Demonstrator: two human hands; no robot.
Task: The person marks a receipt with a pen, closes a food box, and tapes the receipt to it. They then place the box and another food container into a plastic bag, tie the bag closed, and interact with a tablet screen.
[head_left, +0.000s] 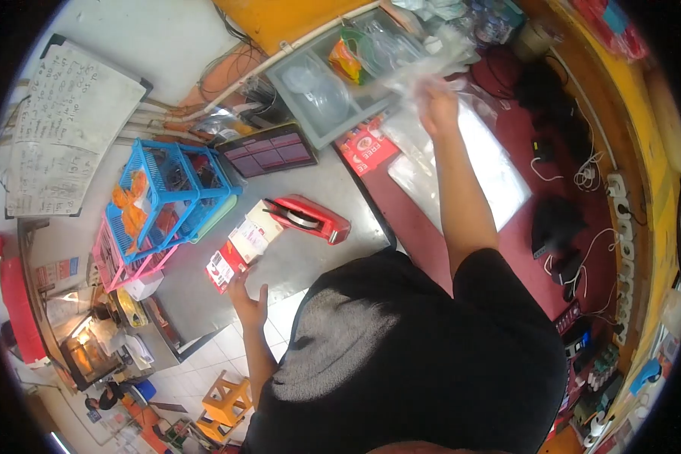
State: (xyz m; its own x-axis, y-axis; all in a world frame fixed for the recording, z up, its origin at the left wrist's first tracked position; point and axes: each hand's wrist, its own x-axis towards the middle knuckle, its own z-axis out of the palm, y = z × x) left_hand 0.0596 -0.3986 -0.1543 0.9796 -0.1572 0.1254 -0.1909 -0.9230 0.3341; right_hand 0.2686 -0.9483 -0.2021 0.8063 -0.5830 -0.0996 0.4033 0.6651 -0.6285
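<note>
My right hand point(437, 106) is closed on a thin clear plastic bag point(408, 82), which is smeared by motion. Below that arm lies a stack of flat clear plastic bags point(480, 170) on the dark red surface. My left hand point(247, 299) is open, thumb apart from the fingers. Its fingertips are at the near end of a row of small red and white boxes point(223, 268) on the metal table; whether they touch is hard to tell. Beside the boxes, a red tape dispenser point(310, 218) holds a roll of tape.
A grey divided bin point(321, 136) with plastic lids and bags stands at the back, behind a tablet point(268, 151). To the left are a blue plastic basket rack point(178, 197) and a whiteboard point(68, 136). Cables and power sockets point(620, 227) line the right wall. Orange stools point(223, 401) stand below.
</note>
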